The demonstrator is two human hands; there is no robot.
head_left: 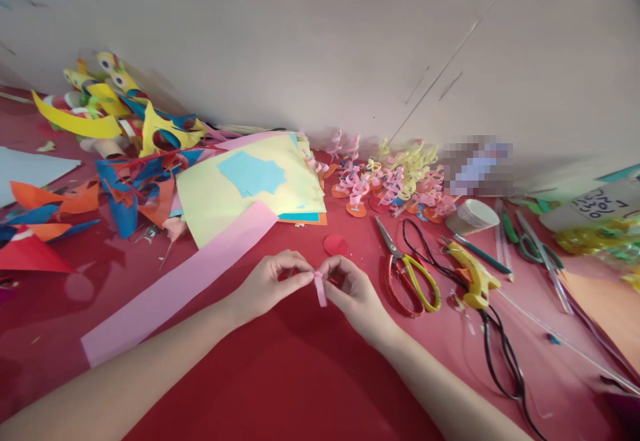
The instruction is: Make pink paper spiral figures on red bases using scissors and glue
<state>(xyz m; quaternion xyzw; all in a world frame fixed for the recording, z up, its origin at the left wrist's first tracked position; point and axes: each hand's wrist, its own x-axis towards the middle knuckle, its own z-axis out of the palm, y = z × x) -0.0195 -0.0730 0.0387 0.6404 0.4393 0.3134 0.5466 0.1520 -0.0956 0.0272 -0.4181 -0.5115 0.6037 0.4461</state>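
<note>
A narrow pink paper strip (321,291) hangs between my two hands, its upper end pinched at the fingertips. My left hand (277,281) grips that end from the left, thumb and forefinger closed. From the other side my right hand (350,288) pinches the same end, its fingers curled. A red paper circle (335,245) lies on the red table just beyond my fingers. Left of my hands a long pink paper band (185,281) stretches diagonally, its far end over a pile of yellow sheets (200,208). Scissors (407,271) with red and yellow handles rest to the right.
A yellow glue gun (473,274) with a black cord lies at right, near a paper cup (473,216) and a second pair of scissors (540,251). Curled pink and yellow paper pieces (390,178) stand along the wall. Coloured scraps (135,188) crowd the left.
</note>
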